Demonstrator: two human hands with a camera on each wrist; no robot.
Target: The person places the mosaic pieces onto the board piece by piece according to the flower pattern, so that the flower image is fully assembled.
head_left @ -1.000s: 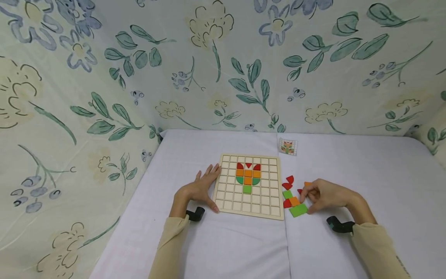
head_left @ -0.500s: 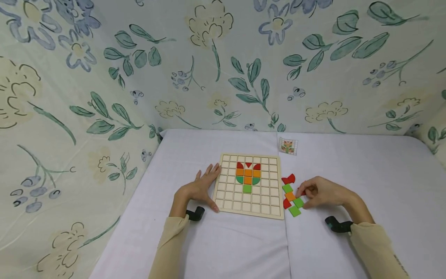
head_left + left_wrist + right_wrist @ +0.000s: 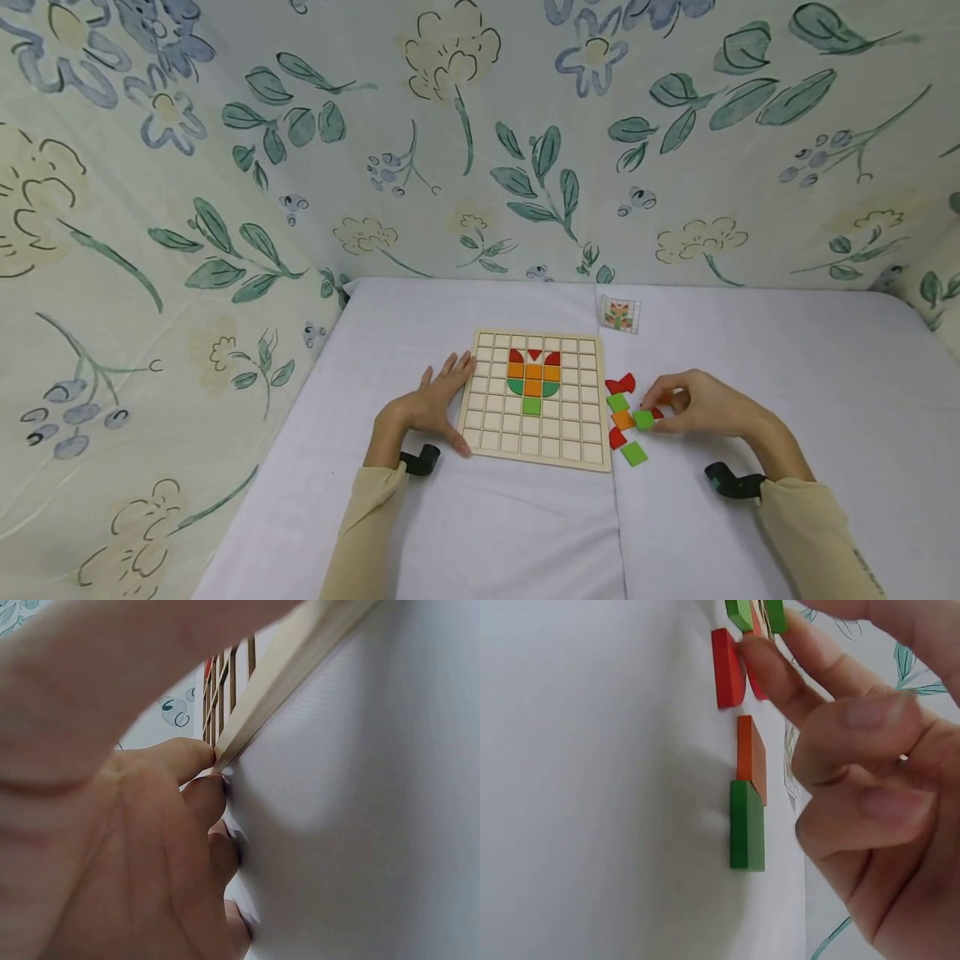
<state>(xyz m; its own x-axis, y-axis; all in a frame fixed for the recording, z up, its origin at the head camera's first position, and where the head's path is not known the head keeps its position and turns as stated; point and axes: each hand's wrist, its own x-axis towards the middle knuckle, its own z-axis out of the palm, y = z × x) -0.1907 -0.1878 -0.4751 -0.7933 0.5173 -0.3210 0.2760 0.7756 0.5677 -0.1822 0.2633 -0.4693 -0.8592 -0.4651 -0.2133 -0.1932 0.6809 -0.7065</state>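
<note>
My left hand lies along the wooden grid board's left side, fingers spread, with the thumb at the near left corner. In the left wrist view its fingertips touch the edge of the board. Red, orange and green pieces form a tulip shape on the board. My right hand pinches a light green square tile between thumb and finger, close over the loose pieces. Around it are an orange tile, another light green tile and a red piece.
Several more loose pieces, including a light green tile and red pieces, lie by the board's right edge. A small pattern card lies behind them. In the right wrist view, a dark green piece lies against an orange one.
My right hand has pushed the loose pieces about, then picked up a light green tile from among them and shifted slightly away from me. My left hand has stayed at the board.
</note>
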